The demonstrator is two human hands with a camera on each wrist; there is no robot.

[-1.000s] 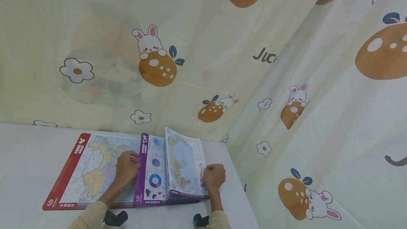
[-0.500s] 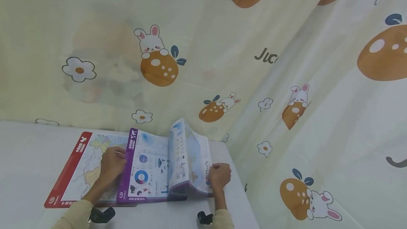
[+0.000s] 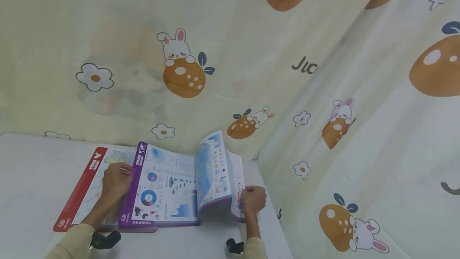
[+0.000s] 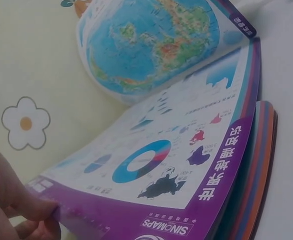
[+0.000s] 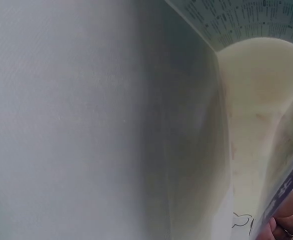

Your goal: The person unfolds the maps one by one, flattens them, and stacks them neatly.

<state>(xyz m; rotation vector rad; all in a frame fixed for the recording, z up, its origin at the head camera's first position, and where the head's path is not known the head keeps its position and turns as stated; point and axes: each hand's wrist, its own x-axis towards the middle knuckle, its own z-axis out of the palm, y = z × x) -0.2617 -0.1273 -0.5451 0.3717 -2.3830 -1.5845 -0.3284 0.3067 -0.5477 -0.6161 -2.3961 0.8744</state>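
Note:
A purple-bordered folding world map point(image 3: 179, 171) is partly spread on the table, its left panel of charts facing up and its middle raised in a fold. My left hand point(image 3: 116, 181) pinches the purple left edge; the left wrist view shows the thumb and fingers point(image 4: 34, 207) on that border. At the other end, my right hand point(image 3: 254, 199) grips the right edge of the map. Those fingers point(image 5: 291, 207) appear at the lower right of the right wrist view. Beneath the left panel lies a red-bordered map point(image 3: 80, 193), partly covered by the purple one and my left hand.
The white table point(image 3: 32, 179) runs back to a cream curtain point(image 3: 118, 123) printed with rabbits, fruit and flowers. A second curtain stretch point(image 3: 359, 179) hangs along the table's right side. Dark wrist-worn devices point(image 3: 105, 240) sit at both cuffs.
My left hand has drawn the purple map's left edge leftward over the red map, exposing more of the chart panel. The middle fold has opened and risen. My right hand has shifted slightly right.

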